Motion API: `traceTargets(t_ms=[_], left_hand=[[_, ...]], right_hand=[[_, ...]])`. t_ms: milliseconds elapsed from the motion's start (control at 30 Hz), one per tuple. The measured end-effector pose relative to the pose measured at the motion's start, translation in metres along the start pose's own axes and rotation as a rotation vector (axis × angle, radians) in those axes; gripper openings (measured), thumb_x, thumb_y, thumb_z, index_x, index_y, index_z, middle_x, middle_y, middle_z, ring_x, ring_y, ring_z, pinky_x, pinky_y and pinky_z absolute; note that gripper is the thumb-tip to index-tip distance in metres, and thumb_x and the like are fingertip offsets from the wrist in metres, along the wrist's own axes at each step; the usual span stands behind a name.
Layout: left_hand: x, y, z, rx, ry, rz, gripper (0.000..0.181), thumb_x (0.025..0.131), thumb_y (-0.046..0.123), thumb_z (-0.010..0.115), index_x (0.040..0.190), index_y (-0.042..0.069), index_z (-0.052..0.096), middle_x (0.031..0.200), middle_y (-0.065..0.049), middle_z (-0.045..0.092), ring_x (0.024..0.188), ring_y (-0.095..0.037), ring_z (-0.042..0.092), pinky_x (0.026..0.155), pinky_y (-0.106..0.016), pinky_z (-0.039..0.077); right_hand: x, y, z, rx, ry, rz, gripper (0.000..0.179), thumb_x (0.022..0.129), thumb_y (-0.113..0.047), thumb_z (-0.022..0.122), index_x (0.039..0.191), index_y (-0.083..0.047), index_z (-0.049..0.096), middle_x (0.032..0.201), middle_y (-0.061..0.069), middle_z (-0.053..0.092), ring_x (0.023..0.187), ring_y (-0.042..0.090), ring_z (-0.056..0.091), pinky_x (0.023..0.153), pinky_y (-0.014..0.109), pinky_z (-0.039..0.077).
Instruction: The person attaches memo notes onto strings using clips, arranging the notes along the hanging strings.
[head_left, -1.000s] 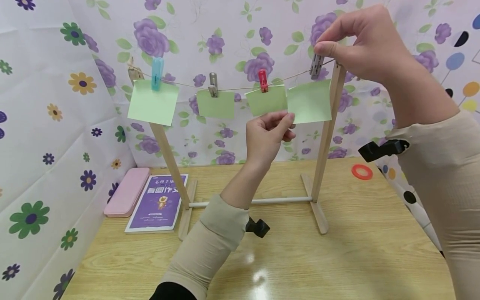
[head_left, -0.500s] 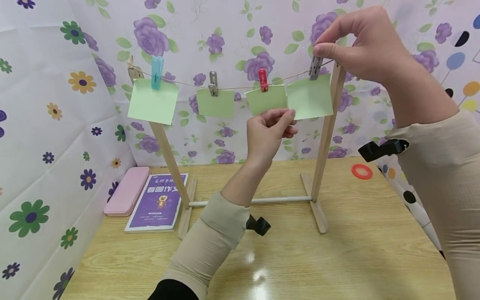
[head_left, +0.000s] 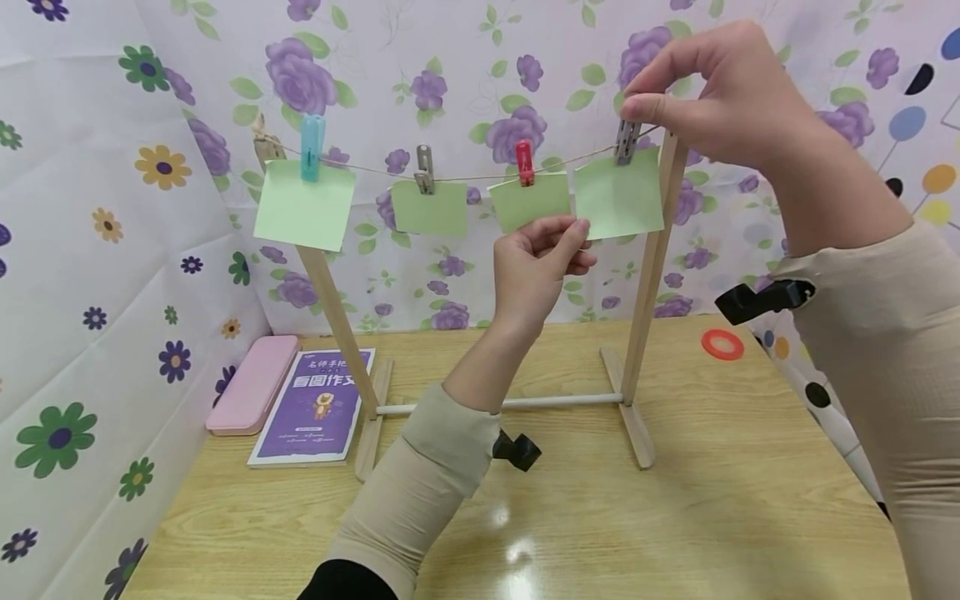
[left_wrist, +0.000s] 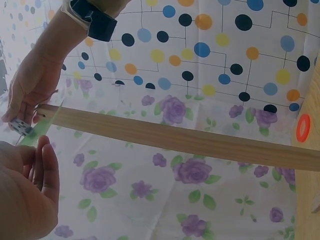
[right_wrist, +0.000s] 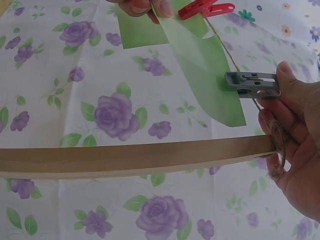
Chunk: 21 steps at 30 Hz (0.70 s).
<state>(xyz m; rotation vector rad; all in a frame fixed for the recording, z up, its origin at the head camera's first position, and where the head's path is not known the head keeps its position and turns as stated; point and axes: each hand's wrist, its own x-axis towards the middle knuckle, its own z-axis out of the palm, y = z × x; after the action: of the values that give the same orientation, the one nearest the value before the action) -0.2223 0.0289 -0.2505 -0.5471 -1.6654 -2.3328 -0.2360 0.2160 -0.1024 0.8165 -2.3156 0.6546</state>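
My right hand [head_left: 723,96] pinches the top end of a grey clothespin [head_left: 627,142] between thumb and fingers, at the right end of a string. The pin's lower end overlaps the top edge of a green paper sheet [head_left: 618,196]; in the right wrist view the grey clothespin [right_wrist: 252,85] crosses the string with its tip on the paper. My left hand [head_left: 536,267] pinches that sheet's lower left corner. Along the string to the left, green sheets hang from a red clothespin [head_left: 525,162], a grey metal one [head_left: 424,169] and a blue one [head_left: 312,148].
A wooden frame holds the string between two posts, the right post [head_left: 648,283] beside the sheet. On the table [head_left: 720,500] lie a red ring [head_left: 722,344], a purple book [head_left: 313,408] and a pink case [head_left: 253,385]. Flowered cloth [head_left: 442,83] stands behind.
The grey clothespin has come down onto the paper's top edge with my right hand. My left hand has lifted the sheet slightly, and its lower edge now sits higher.
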Motion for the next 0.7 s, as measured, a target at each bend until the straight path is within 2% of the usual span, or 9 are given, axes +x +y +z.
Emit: traceTargets(t_ms=[300,400,567,700], left_hand=[[0.0007,0.0,0.0011,-0.005,0.006,0.01,0.019,0.096,0.008,0.071,0.104,-0.009,0.07,0.092,-0.031,0.069,0.064,-0.012,0.07,0.066,-0.029,0.064],[0.0004,0.0008,0.0016,-0.006,0.005,0.009,0.018,0.095,0.007,0.071,0.104,-0.008,0.071,0.09,-0.029,0.07,0.063,-0.012,0.07,0.066,-0.03,0.064],[0.0008,0.0017,0.0021,-0.004,-0.003,0.009,0.017,0.095,0.007,0.072,0.103,-0.008,0.071,0.084,-0.018,0.072,0.064,-0.012,0.07,0.067,-0.031,0.064],[0.0012,0.0014,0.0025,-0.004,-0.006,0.009,0.017,0.095,0.008,0.072,0.104,-0.008,0.071,0.085,-0.019,0.072,0.064,-0.012,0.07,0.067,-0.031,0.064]], right_hand=[[0.0006,-0.0002,-0.0006,-0.009,0.011,-0.006,0.022,0.095,-0.018,0.073,0.1,0.002,0.077,0.089,-0.022,0.058,0.088,0.005,0.054,0.078,0.007,0.052],[0.0006,-0.0003,-0.001,-0.004,0.005,-0.001,0.021,0.095,-0.018,0.074,0.099,0.002,0.077,0.089,-0.021,0.059,0.087,0.006,0.054,0.076,0.006,0.051],[0.0002,-0.0002,-0.002,-0.013,-0.018,0.018,0.022,0.096,-0.02,0.073,0.1,0.001,0.078,0.091,-0.018,0.06,0.088,0.006,0.054,0.076,0.006,0.051],[0.0005,0.0006,-0.0026,-0.018,-0.038,0.034,0.023,0.096,-0.021,0.073,0.101,0.0,0.077,0.094,-0.015,0.062,0.09,0.006,0.053,0.078,0.007,0.052]])
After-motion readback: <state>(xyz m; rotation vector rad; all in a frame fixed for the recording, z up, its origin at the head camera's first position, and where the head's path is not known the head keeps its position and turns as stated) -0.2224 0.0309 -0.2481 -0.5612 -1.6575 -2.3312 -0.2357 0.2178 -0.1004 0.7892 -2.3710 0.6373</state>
